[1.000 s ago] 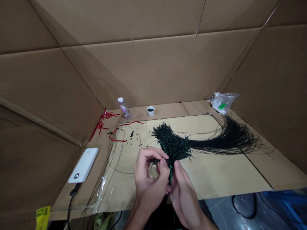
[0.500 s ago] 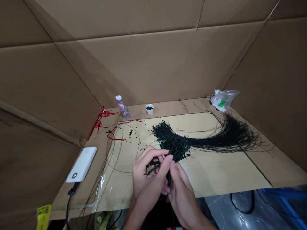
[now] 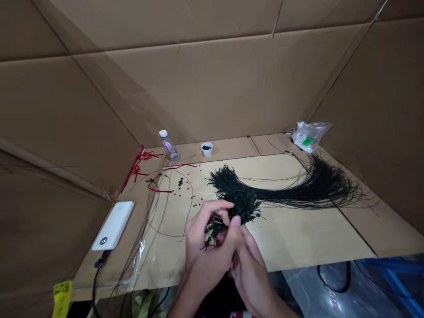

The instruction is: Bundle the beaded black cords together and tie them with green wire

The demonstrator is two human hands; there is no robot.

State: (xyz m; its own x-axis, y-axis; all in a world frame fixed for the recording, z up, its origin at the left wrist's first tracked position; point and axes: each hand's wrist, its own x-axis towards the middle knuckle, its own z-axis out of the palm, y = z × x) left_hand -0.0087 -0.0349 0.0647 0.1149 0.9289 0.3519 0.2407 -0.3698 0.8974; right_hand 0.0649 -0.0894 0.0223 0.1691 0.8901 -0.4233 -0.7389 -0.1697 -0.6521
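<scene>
My left hand (image 3: 207, 245) and my right hand (image 3: 250, 265) meet at the table's front edge, fingers pinched together. Between them sits a small clump of black beaded cord ends (image 3: 213, 229). The left thumb and forefinger curl over the clump; the right fingertips press in from the right. Just beyond lies a big bundle of black cords (image 3: 238, 196) with beaded ends, its long strands (image 3: 324, 187) fanning out to the right across the pale board (image 3: 298, 234).
Loose black beads (image 3: 180, 183) and red cords (image 3: 142, 165) lie at the left. A small bottle (image 3: 168, 145), a white cup of beads (image 3: 206, 149) and a plastic bag (image 3: 308, 136) stand at the back. A white power bank (image 3: 113, 225) lies left. Cardboard walls enclose the table.
My hands have closed in tighter on the small clump, which now shows more in the left fingers. The view has tilted slightly down.
</scene>
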